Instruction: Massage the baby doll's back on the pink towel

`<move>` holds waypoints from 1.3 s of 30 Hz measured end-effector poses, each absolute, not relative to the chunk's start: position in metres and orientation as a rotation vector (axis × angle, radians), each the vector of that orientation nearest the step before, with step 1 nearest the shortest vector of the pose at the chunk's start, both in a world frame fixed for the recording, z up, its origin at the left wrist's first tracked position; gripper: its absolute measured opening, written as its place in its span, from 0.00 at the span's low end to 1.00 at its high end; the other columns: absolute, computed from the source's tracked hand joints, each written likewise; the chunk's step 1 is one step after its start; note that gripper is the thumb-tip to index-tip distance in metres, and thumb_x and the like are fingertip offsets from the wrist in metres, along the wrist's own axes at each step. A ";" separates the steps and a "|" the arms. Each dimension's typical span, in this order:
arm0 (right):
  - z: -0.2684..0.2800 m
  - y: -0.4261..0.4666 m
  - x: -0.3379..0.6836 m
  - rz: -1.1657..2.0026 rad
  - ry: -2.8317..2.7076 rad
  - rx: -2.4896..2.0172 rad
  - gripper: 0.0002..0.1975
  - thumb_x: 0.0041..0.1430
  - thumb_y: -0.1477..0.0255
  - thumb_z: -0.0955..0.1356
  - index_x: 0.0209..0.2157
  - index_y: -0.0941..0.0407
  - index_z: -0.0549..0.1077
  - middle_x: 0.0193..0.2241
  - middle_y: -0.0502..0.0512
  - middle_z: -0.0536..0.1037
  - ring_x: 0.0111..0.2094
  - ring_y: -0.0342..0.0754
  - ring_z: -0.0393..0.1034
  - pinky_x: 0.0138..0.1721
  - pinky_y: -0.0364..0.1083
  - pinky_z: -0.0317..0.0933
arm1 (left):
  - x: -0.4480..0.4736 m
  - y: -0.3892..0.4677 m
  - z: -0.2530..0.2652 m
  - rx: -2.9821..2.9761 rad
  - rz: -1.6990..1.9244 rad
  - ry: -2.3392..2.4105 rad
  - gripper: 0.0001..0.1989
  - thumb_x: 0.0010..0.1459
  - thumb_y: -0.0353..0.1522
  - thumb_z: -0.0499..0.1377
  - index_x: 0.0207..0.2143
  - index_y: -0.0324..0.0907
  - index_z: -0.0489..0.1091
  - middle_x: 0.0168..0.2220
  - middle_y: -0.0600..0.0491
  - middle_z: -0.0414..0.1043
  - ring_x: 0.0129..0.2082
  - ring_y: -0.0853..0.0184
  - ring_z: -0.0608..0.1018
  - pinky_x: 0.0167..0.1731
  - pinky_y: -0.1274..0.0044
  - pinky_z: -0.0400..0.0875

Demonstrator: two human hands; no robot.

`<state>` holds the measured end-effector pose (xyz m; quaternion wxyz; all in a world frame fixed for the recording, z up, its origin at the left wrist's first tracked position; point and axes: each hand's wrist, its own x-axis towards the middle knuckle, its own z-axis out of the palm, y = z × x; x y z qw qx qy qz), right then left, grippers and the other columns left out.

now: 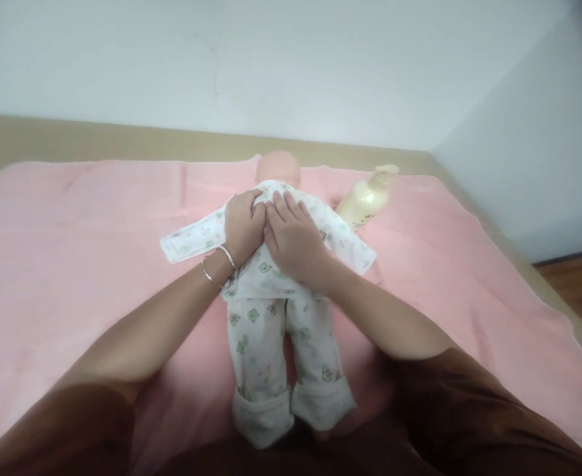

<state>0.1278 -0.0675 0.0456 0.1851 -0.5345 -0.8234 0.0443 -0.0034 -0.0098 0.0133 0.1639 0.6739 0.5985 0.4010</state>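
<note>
Rests left hand, loosely curved, and right hand, laid flat, on the printed shirt of a baby doll lying on a pink blanket near a pump bottle; grips nothing with either.

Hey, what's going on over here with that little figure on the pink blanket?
A person has their left hand and right hand side by side on the printed top of a doll. It lies on the pink blanket. A pump bottle is nearby, untouched.
</note>
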 end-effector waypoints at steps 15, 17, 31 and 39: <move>0.048 -0.065 0.128 0.116 -2.312 -1.612 0.30 0.73 0.69 0.55 0.72 0.64 0.57 0.75 0.69 0.49 0.77 0.64 0.41 0.77 0.67 0.37 | -0.005 -0.011 0.015 1.957 1.125 1.703 0.25 0.61 0.34 0.47 0.55 0.38 0.75 0.56 0.45 0.78 0.57 0.55 0.77 0.64 0.62 0.69; 0.051 -0.060 0.130 0.174 -2.329 -1.603 0.29 0.73 0.69 0.55 0.72 0.62 0.58 0.76 0.66 0.49 0.78 0.62 0.41 0.76 0.67 0.37 | -0.005 -0.011 0.015 1.974 1.121 1.696 0.25 0.61 0.34 0.46 0.54 0.39 0.75 0.55 0.44 0.79 0.56 0.55 0.77 0.63 0.62 0.70; 0.052 -0.063 0.132 0.166 -2.357 -1.579 0.30 0.73 0.69 0.55 0.73 0.60 0.56 0.76 0.65 0.46 0.78 0.64 0.36 0.77 0.69 0.33 | -0.008 -0.010 0.013 1.958 1.170 1.688 0.25 0.62 0.36 0.47 0.54 0.40 0.75 0.55 0.45 0.79 0.57 0.55 0.77 0.63 0.61 0.71; 0.055 -0.057 0.137 0.247 -2.373 -1.560 0.32 0.75 0.57 0.55 0.73 0.57 0.56 0.77 0.62 0.46 0.78 0.63 0.35 0.77 0.69 0.33 | -0.007 -0.008 0.016 1.972 1.166 1.689 0.18 0.61 0.35 0.48 0.43 0.41 0.76 0.45 0.44 0.81 0.48 0.55 0.80 0.55 0.62 0.75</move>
